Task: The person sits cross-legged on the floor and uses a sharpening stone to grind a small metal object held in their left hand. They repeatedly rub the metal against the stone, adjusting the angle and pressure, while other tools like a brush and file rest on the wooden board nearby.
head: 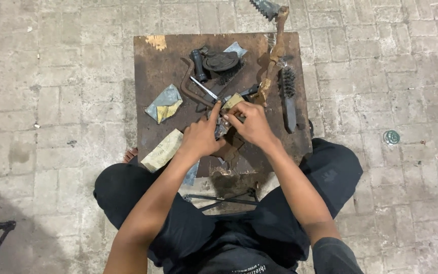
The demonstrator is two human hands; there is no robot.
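Both hands meet near the middle of a small, dark, worn work table (148, 56), a little toward its near edge. The left hand (198, 138) is curled, its forefinger stretched up against a small metal part (223, 127) that sits between the two hands; the right hand (252, 124) closes round the same part from the other side, fingers bent tight, so both grips are narrow and pinched on it. What exactly the part is cannot be told. Just beyond the fingertips lies a tan scrap of sandpaper (232, 101). A folded grey-and-yellow sheet (163, 104) lies toward the table's left edge, and a pale yellowish strip of paper (162, 150) hangs over the near left corner. Toward the far edge sit a round black cap (220, 61) and a curved rusty bar (191, 86); a wire brush (288, 96) lies along the right edge.
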